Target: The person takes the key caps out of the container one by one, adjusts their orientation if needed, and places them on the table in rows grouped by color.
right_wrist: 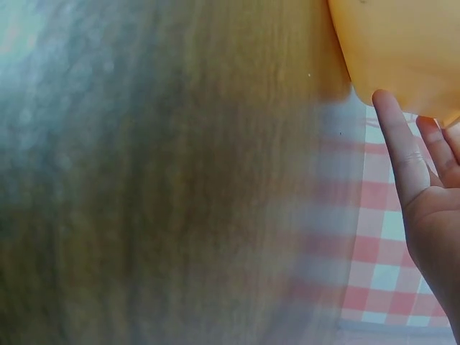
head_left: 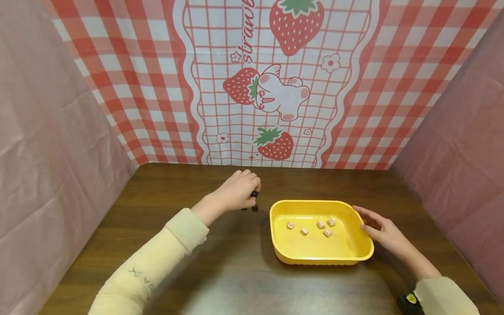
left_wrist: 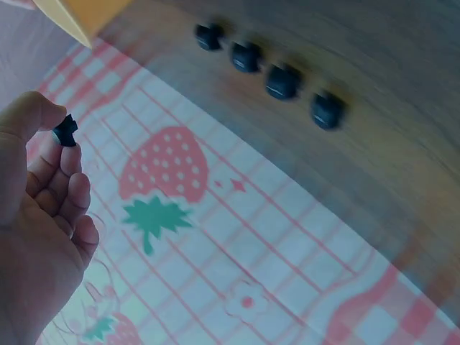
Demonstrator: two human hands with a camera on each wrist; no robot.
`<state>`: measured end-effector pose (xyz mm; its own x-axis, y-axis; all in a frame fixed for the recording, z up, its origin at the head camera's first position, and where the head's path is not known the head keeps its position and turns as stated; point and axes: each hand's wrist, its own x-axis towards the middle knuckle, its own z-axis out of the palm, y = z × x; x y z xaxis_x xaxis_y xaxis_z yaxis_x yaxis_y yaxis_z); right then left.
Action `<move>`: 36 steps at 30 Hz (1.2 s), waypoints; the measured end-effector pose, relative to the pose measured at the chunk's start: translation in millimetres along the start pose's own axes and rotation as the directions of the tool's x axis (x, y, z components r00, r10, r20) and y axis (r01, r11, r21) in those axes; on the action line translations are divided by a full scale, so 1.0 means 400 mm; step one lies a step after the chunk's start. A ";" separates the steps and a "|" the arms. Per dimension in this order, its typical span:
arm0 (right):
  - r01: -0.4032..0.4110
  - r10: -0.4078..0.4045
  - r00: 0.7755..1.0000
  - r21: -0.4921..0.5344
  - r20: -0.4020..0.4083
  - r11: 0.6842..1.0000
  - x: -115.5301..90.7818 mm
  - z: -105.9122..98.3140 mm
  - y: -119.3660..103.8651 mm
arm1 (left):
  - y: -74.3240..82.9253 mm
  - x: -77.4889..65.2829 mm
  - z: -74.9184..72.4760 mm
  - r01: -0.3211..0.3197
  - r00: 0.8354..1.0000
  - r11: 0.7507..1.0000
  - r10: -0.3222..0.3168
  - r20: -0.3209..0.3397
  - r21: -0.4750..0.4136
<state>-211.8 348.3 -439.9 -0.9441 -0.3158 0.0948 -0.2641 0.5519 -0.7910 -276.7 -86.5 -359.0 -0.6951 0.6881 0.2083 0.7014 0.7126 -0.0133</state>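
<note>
My left hand (head_left: pixel 239 190) pinches a small black block (left_wrist: pixel 65 131) between thumb and fingertips, a little above the table and left of the yellow tray (head_left: pixel 323 261). In the left wrist view, several similar black blocks (left_wrist: pixel 283 81) stand in a row on the table; in the head view the hand hides most of them. Several small pale cubes (head_left: pixel 327 233) lie scattered on the tray's floor. At the tray's right side, my right hand (head_left: pixel 387 234) touches the rim with extended thumb and fingers. The right wrist view shows these fingertips (right_wrist: pixel 384 100) against the tray's outer wall.
A brown wooden table (head_left: pixel 220 271) lies under everything. Behind it hangs a red-and-white checked cloth (head_left: pixel 153 78) with strawberry prints. Pink cloth walls (head_left: pixel 59 131) stand on both sides.
</note>
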 end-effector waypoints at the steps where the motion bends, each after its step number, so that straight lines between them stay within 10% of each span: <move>1: -0.001 0.001 1.000 -0.003 -0.004 1.000 -0.001 0.001 -0.001 | -0.010 -0.007 0.000 0.011 1.000 1.000 -0.011 0.004 -0.007; 22: 0.010 -0.010 1.000 -0.017 -0.001 1.000 -0.001 0.001 -0.005 | -0.158 -0.138 0.085 0.203 0.979 0.978 -0.203 0.021 -0.046; 36: 0.008 -0.008 1.000 -0.027 -0.002 1.000 -0.001 -0.001 -0.002 | -0.205 -0.161 0.167 0.238 0.968 0.971 -0.234 0.087 -0.031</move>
<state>-211.2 348.1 -439.1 -0.9424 -0.3183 0.1023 -0.2765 0.5698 -0.7739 -299.8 -180.2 -436.5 -0.8512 0.5111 0.1197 0.5205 0.8512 0.0670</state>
